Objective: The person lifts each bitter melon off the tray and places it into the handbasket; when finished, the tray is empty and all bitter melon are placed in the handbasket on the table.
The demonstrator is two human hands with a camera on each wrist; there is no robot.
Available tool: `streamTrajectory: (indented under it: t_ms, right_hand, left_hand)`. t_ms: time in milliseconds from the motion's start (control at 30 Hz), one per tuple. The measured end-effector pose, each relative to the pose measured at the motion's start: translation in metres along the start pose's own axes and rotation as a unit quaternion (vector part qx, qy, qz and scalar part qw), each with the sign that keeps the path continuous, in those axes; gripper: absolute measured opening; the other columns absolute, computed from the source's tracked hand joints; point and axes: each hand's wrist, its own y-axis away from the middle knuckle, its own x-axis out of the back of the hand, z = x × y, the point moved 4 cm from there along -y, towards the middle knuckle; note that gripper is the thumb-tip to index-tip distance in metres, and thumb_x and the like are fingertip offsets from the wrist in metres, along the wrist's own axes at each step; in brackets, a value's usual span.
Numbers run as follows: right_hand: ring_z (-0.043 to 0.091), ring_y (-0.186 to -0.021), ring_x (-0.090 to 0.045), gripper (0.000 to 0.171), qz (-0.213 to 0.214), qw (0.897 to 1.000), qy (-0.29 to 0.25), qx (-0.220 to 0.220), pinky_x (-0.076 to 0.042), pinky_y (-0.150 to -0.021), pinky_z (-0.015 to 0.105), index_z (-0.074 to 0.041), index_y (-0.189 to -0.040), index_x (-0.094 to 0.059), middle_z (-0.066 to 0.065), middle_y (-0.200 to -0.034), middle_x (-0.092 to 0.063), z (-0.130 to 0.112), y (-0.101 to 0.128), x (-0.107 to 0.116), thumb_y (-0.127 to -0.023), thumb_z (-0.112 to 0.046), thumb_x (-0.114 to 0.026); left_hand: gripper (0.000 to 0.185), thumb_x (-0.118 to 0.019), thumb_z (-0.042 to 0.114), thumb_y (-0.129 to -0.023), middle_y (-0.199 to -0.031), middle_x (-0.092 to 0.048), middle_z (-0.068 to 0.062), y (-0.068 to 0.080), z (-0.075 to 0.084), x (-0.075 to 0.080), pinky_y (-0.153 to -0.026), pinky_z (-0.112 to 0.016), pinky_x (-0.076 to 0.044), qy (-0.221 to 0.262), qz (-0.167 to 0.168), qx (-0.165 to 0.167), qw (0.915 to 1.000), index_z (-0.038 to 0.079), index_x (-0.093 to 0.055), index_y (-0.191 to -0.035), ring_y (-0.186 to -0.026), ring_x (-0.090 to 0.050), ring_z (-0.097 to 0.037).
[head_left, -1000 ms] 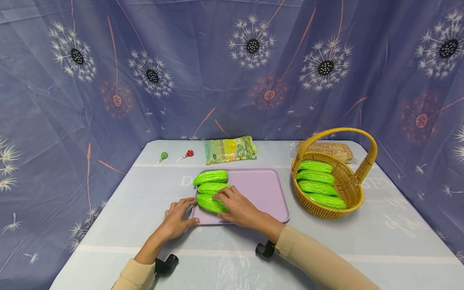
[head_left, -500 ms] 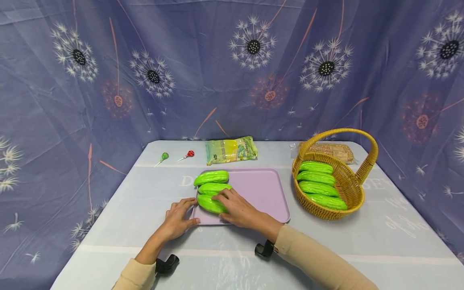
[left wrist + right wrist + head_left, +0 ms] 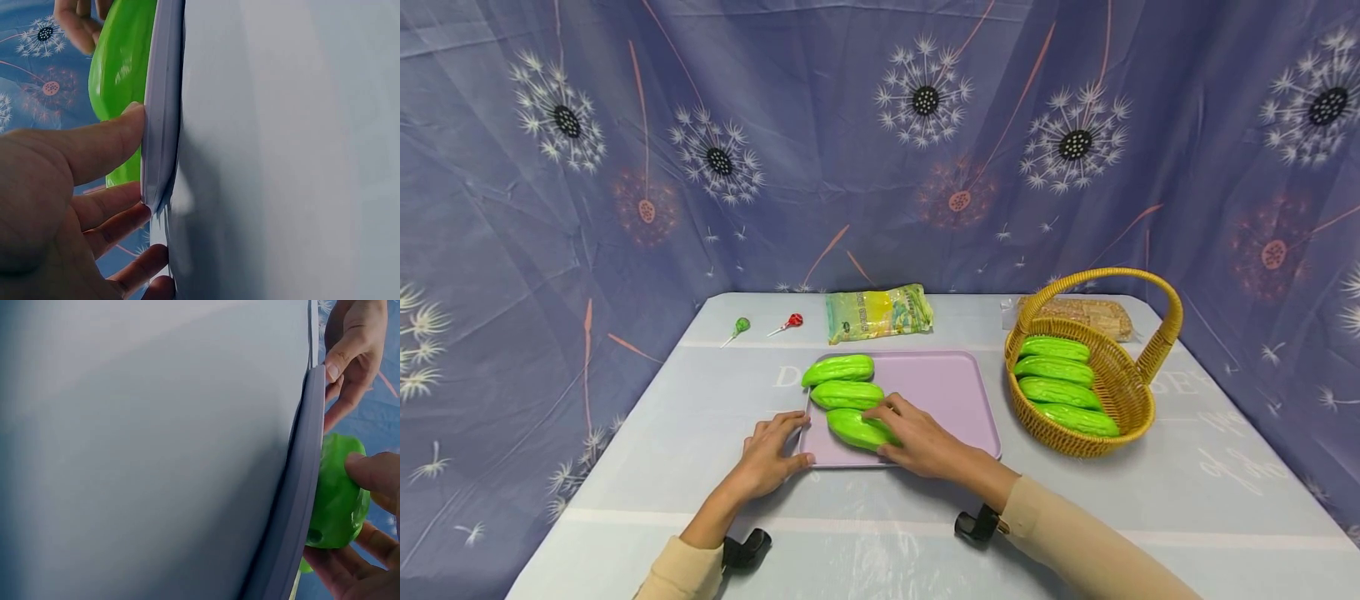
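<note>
In the head view my right hand (image 3: 925,437) grips the nearest of three green bitter melons by its right end. This bitter melon (image 3: 852,428) slants low over the lilac tray (image 3: 943,392). The right wrist view shows the thumb on one side of the same bitter melon (image 3: 337,494) and fingers on the other. Behind it lie a middle bitter melon (image 3: 848,395) and a far bitter melon (image 3: 838,369), both along the tray's left side. My left hand (image 3: 767,458) holds the tray's near left corner, its thumb at the near rim and fingers at the left edge.
A wicker basket (image 3: 1135,408) with a tall handle stands right of the tray, with several bitter melons inside. Along the back are a green lollipop (image 3: 741,324), a red lollipop (image 3: 793,320), a yellow-green packet (image 3: 880,313) and a clear-wrapped brown pack (image 3: 1105,317).
My right hand has shifted right and slightly nearer with the front bitter melon, opening a gap to the middle one. The left hand stays at the tray corner.
</note>
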Motion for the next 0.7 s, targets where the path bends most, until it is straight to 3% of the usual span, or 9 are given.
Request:
streamTrajectory:
  t_ms: [267, 500, 700]
  right_hand:
    - [0.011, -0.096, -0.055, 0.041, 0.009, 0.999, -0.035, -0.04, -0.049, -0.079, 0.031, -0.019, -0.126, -0.053, 0.001, -0.114, -0.049, 0.018, 0.022, 0.012, -0.087, -0.019, -0.067]
    - [0.015, -0.098, -0.057, 0.036, 0.043, 0.998, -0.027, -0.029, -0.048, -0.082, 0.037, -0.015, -0.122, -0.055, 0.004, -0.11, -0.057, 0.031, 0.037, 0.024, -0.087, -0.016, -0.065]
    - [0.016, -0.103, -0.058, 0.029, 0.052, 0.998, -0.008, -0.03, -0.048, -0.085, 0.039, -0.018, -0.12, -0.058, 0.001, -0.111, -0.061, 0.04, 0.05, 0.032, -0.091, -0.017, -0.061]
  left_hand:
    - [0.056, -0.073, 0.025, -0.08, -0.142, -0.047, -0.008, 0.0, 0.0, 0.0, -0.09, -0.05, -0.028, -0.001, -0.002, -0.006, 1.0, 0.008, -0.054, -0.13, -0.124, -0.038, -0.034]
    - [0.057, -0.073, 0.025, -0.08, -0.142, -0.046, -0.008, -0.001, 0.0, 0.001, -0.091, -0.05, -0.028, 0.001, -0.004, -0.002, 1.0, 0.008, -0.053, -0.131, -0.126, -0.038, -0.035]
    - [0.057, -0.073, 0.025, -0.08, -0.142, -0.046, -0.008, -0.001, -0.002, 0.0, -0.09, -0.049, -0.028, 0.0, -0.005, -0.001, 1.0, 0.008, -0.053, -0.131, -0.126, -0.037, -0.034]
